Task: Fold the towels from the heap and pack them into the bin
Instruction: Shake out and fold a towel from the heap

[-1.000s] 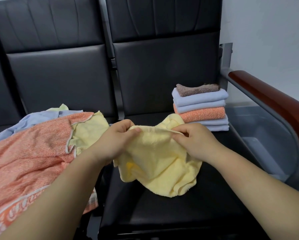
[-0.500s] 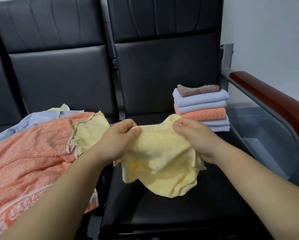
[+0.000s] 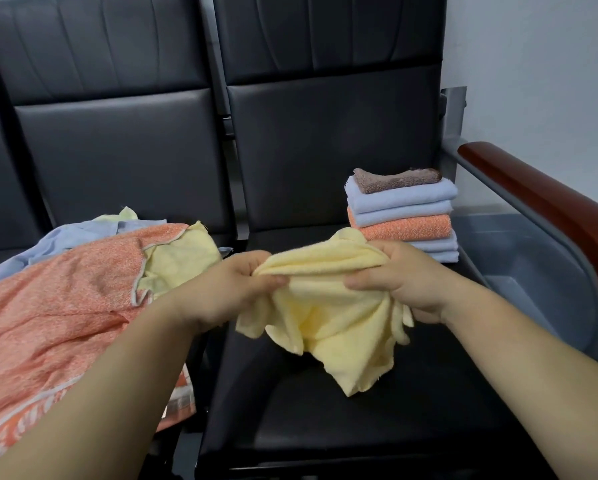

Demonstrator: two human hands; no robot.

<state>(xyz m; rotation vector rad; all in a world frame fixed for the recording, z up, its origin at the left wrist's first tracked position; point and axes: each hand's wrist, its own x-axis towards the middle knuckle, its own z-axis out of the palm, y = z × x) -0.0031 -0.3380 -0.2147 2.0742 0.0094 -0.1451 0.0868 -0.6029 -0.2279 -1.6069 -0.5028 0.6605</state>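
Towels heap (image 3: 68,299) covers left seat; folded stack (image 3: 402,214) at right seat's (image 3: 325,410) back right corner, grey bin (image 3: 533,271) beyond armrest. Yellow towel (image 3: 328,313) bunched mid-seat, front edge bare. Left hand (image 3: 235,289) and right hand (image 3: 405,278) fingers curled tight, pinching its top edge.

Row of black padded seats (image 3: 325,393) with tall backrests (image 3: 325,133), stitched panels, faint sheen from overhead light. Metal post (image 3: 451,129) at the right end of the row. Brown glossy armrest (image 3: 550,209) on a grey metal frame along the right edge. Plain pale grey wall (image 3: 540,64) behind, right side. Floor hidden.
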